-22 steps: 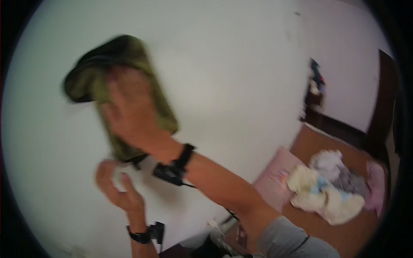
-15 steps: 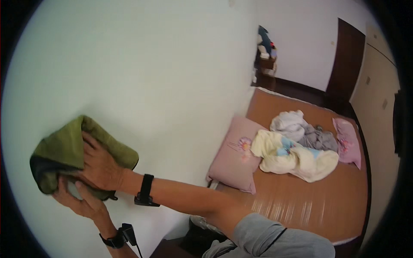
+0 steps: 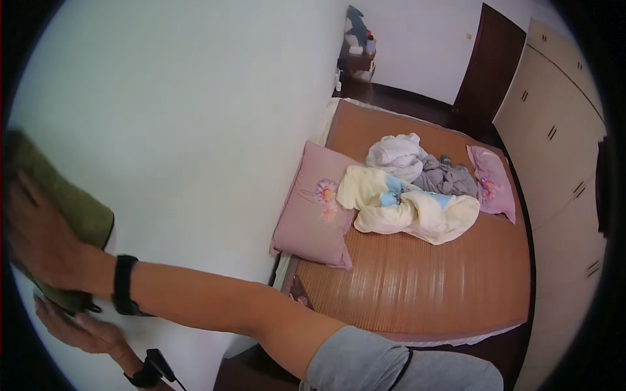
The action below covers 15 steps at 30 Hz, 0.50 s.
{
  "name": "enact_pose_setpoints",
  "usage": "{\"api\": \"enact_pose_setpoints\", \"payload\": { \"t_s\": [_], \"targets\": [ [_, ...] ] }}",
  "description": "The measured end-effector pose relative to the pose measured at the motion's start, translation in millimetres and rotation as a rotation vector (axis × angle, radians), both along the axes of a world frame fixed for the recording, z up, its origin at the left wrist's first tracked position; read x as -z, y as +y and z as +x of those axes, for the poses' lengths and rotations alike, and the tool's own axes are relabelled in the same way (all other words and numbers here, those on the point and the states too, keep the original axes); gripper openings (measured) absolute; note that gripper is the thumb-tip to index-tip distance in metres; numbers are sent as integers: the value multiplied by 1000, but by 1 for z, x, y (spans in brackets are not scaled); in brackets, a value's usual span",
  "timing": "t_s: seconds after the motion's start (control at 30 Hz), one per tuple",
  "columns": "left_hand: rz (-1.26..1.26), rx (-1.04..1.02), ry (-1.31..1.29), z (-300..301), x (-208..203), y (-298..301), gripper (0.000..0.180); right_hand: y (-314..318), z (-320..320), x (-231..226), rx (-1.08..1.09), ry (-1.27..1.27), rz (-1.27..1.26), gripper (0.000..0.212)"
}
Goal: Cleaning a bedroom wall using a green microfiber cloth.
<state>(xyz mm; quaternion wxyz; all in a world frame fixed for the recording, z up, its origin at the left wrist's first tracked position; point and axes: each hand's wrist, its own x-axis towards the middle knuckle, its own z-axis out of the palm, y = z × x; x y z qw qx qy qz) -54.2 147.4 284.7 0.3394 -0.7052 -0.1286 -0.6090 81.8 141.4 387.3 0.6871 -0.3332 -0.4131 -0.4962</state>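
A green cloth (image 3: 81, 205) with a dark edge is up against the pale wall (image 3: 202, 124) at the far left, partly cut off by the picture's rim. My right hand (image 3: 52, 241) lies over it, gripping it between palm and wall, its fingers partly blurred. Just below the cloth's lower edge is my left hand (image 3: 85, 332), its fingers stretched out. Whether those fingertips touch the cloth I cannot tell. Both wrists wear black bands; the left one carries a small black device (image 3: 160, 365) with a cord.
To the right stands a bed with a brown woven mat (image 3: 417, 287). On it lie a pink pillow (image 3: 313, 221), a cream blanket (image 3: 417, 218), grey and white bedding (image 3: 398, 156) and a second pink pillow (image 3: 492, 182). Pale wardrobes (image 3: 561, 176) line the right side; a dark door (image 3: 489, 62) is beyond.
Both hands have moved left along the wall with the green cloth, which now reaches the picture's rim. The view has shifted too; the bed sits farther left and higher.
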Motion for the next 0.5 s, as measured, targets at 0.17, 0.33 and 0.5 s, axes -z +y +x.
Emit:
{"api": "enact_pose_setpoints", "payload": {
  "t_s": [0.17,0.33,0.5],
  "targets": [
    [-62,-54,-83,-8,13,6,63,1,12,98,-292,-222,-107,37],
    [-161,-133,-94,-24,41,50,62,8,26,112,-283,-210,-28,25],
    [-65,-163,-50,-28,32,51,59,8,29,98,-240,-270,-95,22]
  ]
}}
